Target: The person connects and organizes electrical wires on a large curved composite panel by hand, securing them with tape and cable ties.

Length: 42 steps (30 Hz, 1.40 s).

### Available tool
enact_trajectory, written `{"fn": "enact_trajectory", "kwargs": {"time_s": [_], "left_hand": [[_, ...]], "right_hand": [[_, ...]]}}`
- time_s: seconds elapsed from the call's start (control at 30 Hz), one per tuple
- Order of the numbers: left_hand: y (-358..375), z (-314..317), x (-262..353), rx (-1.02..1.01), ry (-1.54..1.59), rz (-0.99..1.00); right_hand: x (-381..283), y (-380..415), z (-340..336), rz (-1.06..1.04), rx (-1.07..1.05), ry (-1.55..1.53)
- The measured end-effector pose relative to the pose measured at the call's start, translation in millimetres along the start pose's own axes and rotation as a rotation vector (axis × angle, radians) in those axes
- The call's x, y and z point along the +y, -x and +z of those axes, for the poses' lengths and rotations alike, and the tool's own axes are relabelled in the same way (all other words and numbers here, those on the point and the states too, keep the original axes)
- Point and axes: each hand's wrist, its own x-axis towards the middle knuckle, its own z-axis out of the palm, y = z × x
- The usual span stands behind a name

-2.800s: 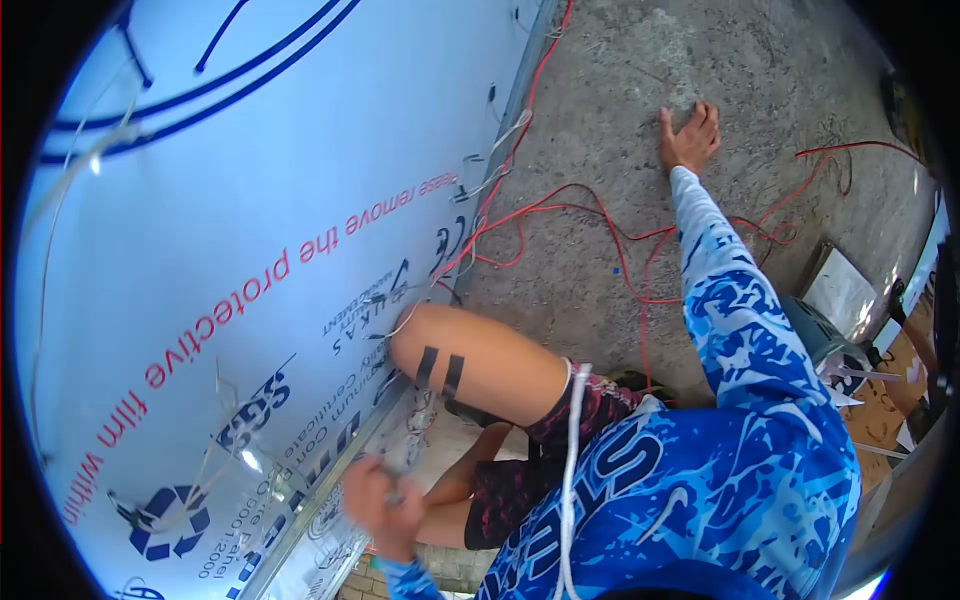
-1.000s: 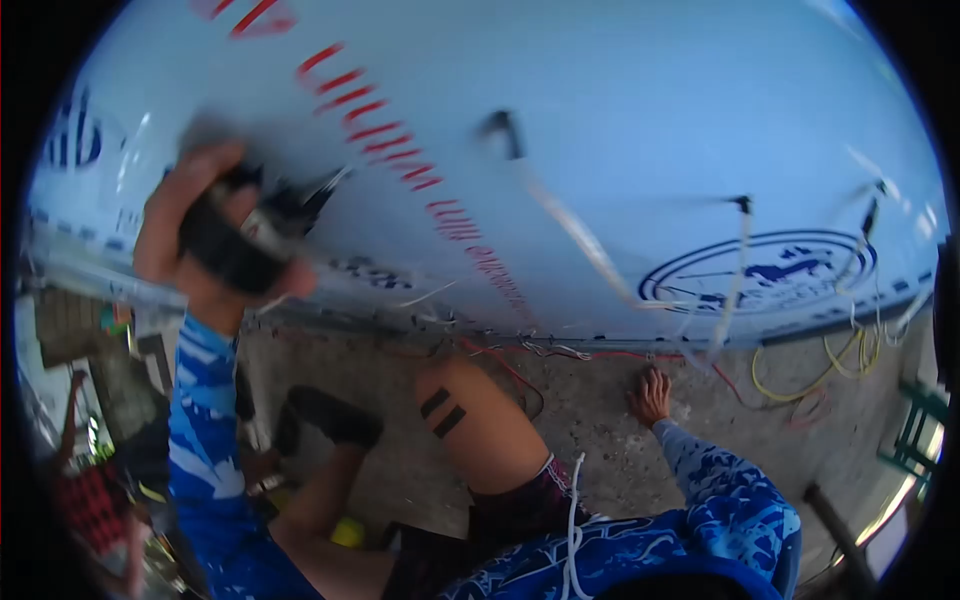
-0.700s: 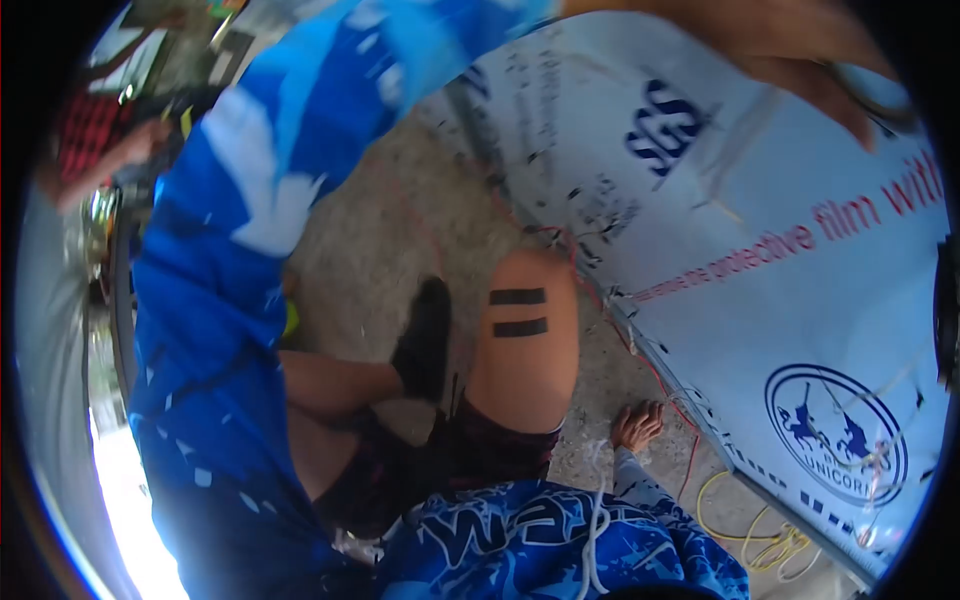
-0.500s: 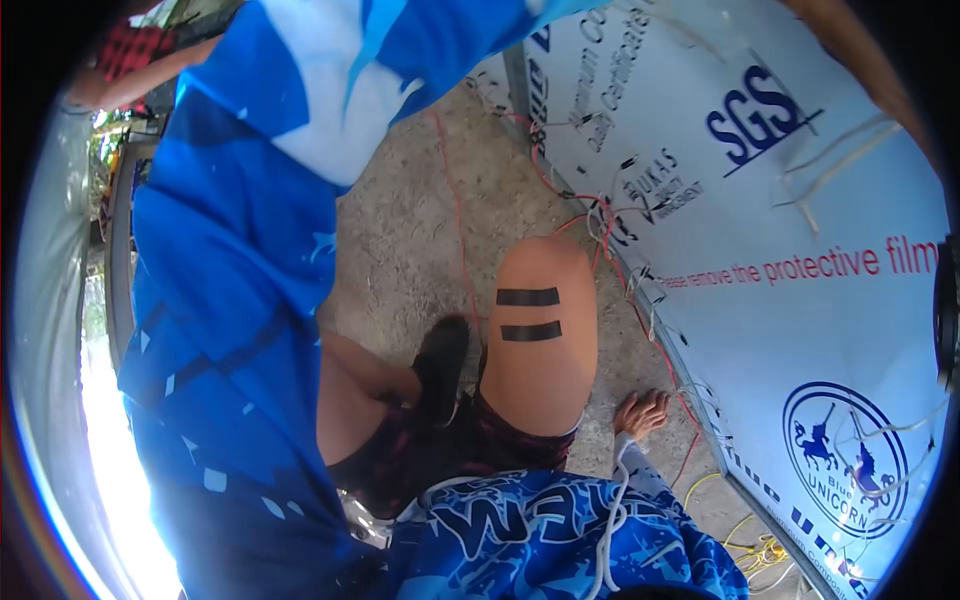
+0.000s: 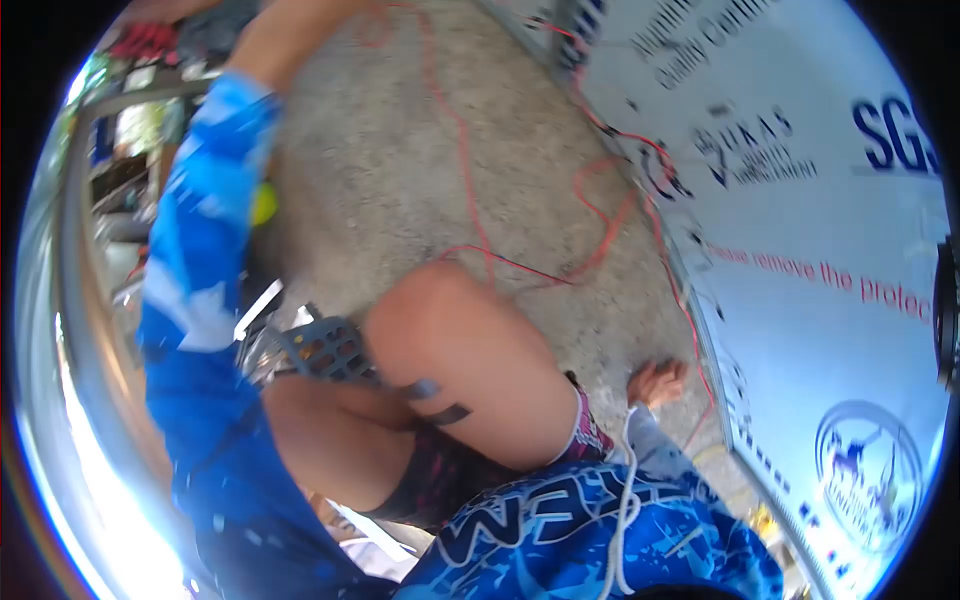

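My right hand point(image 5: 658, 383) is low on the right, over the concrete floor point(image 5: 370, 170) beside the panel's edge; it looks spread and holds nothing I can see. My left arm, in a blue patterned sleeve point(image 5: 195, 260), reaches up the left side, and its hand lies beyond the top edge. At the right stands a large film-covered panel point(image 5: 800, 215) with printed lettering. A red cable point(image 5: 690, 320) runs along its edge, close to my right hand, and loops across the floor. My bent knee point(image 5: 430, 310) carries two dark strips.
A grey lattice plastic piece point(image 5: 335, 350) is beside my leg. Past my left sleeve is a yellow-green round object point(image 5: 263, 205). Another person's arm point(image 5: 165, 10) shows at the upper left. Yellow cord point(image 5: 765, 525) lies near the panel's lower corner.
My left arm has swung forward from close in front of the camera, uncovering floor and the lattice piece. My knee has tilted left. The right hand stays low beside the panel. The view has shifted.
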Motion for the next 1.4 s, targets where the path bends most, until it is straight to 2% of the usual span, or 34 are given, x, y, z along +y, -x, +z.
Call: {"fn": "enact_trajectory", "kwargs": {"time_s": [0.03, 0.07, 0.1, 0.13, 0.17, 0.2, 0.23, 0.3, 0.33, 0.37, 0.4, 0.43, 0.57, 0.63, 0.7, 0.77, 0.87, 0.9, 0.93, 1.0, 1.07, 1.1, 1.13, 1.17, 1.23, 1.3, 1.4], "left_hand": [[34, -14, -27, -0.041, 0.041, -0.112], [67, -37, -43, -0.196, -0.25, -0.219], [105, -49, -74, -0.268, -0.416, -0.259], [137, -58, -82, -0.368, -0.425, -0.395], [172, -70, -78, -0.467, -0.46, -0.528], [201, -82, -57, -0.472, -0.43, -0.488], [241, -92, -58, -0.507, -0.458, -0.369], [318, -122, -55, -0.784, -0.338, -0.519], [333, -134, -39, -0.952, -0.289, -0.711], [356, -144, -32, -1.11, -0.194, -0.851], [370, -152, -26, -1.284, -0.131, -0.914], [391, -151, 12, -1.438, -0.139, -0.89], [469, -161, 55, -1.485, 0.022, -0.969], [481, -157, 74, -1.475, 0.048, -0.983], [479, -139, 80, -1.481, 0.092, -0.966], [480, -124, 94, -1.341, 0.113, -1.006], [473, -93, 80, -1.404, 0.154, -0.859], [476, -85, 71, -1.334, 0.118, -0.809], [450, -86, 66, -1.298, 0.083, -0.853], [459, -74, 34, -1.13, -0.01, -0.755], [441, -68, 16, -0.927, -0.043, -0.821], [436, -64, 10, -0.93, -0.018, -0.819], [432, -62, 0, -0.838, -0.037, -0.82], [431, -62, -4, -0.748, -0.054, -0.824], [438, -61, 2, -0.723, -0.055, -0.858], [443, -59, 10, -0.705, -0.063, -0.871], [478, -50, 27, -0.73, 0.007, -0.851]], "right_hand": [[3, 0, 12, -0.011, 0.014, -0.005], [14, 8, 15, -0.019, 0.014, 0.015], [-11, -6, -28, 0.204, -0.384, 0.12], [-5, -3, -18, -0.105, 0.124, -0.134], [-8, -14, -19, -0.101, 0.161, -0.125], [-2, -10, -15, -0.054, 0.077, -0.084], [-5, 0, -15, -0.017, -0.023, -0.046], [-17, 2, -3, 0.14, -0.071, 0.085], [-14, -2, 1, 0.084, -0.115, 0.056], [-20, 0, -8, -0.038, 0.025, 0.015], [-32, -3, -13, -0.032, 0.064, -0.029], [-7, -1, -5, -0.035, 0.086, -0.08], [-14, -5, -5, -0.128, 0.194, -0.077], [-20, -13, 0, -0.141, 0.221, -0.076], [-19, -12, 6, -0.103, 0.215, -0.138], [-14, -8, 9, -0.095, 0.191, -0.053], [-21, -18, 8, -0.113, 0.221, -0.098], [-21, -12, 3, -0.128, 0.2, -0.073], [-16, -8, 15, -0.106, 0.22, -0.138], [4, 12, -25, -0.165, -0.065, -0.092], [19, 29, -93, -0.29, -0.47, -0.002], [21, 32, -126, -0.366, -0.633, 0.029], [12, 27, -160, -0.435, -0.78, 0.033], [-2, 17, -191, -0.495, -0.903, -0.012], [-40, -6, -246, -0.548, -1.034, -0.292], [-74, 1, -277, -0.461, -0.899, -0.708], [-113, 40, -269, -0.231, -0.489, -1.248]]}}
